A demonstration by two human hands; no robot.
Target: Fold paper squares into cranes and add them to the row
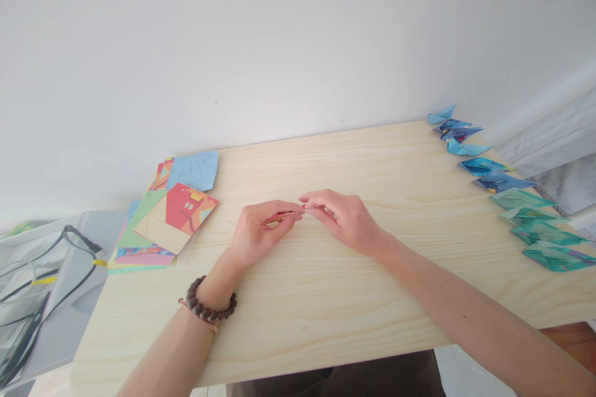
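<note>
Lap edge: one stretch of dark clothing below the near edge of the worktop.
Left wrist: two bands, a dark bead bracelet and a thin copper-coloured bangle.
Left hand: one, its thumb and forefinger pinching the small folded paper along its length.
Right hand: one, fingertips drawn together at the paper's right end, apparently pinching its tip; the other fingers curl behind.
Held paper: one piece, reddish with a tan edge, raised between the hands over the middle of the worktop; most of it is hidden.
Step in hand: probably shaping or creasing a narrow end, judging by the two close pinches.
Next move: would call for a steady left grip and a fine press from the right fingertips, layers lined up.
Green folded pieces: four, lined up at the right edge, the nearest one lowest.
Flat sheets: a fanned pile at left, a red-and-cream sheet on top; at least five show, the rest cannot be counted.
Blue folded pieces: five or six beyond the green, up to a pale one; overlap blurs the count.
Wall: one, plain and pale, behind everything.
</note>
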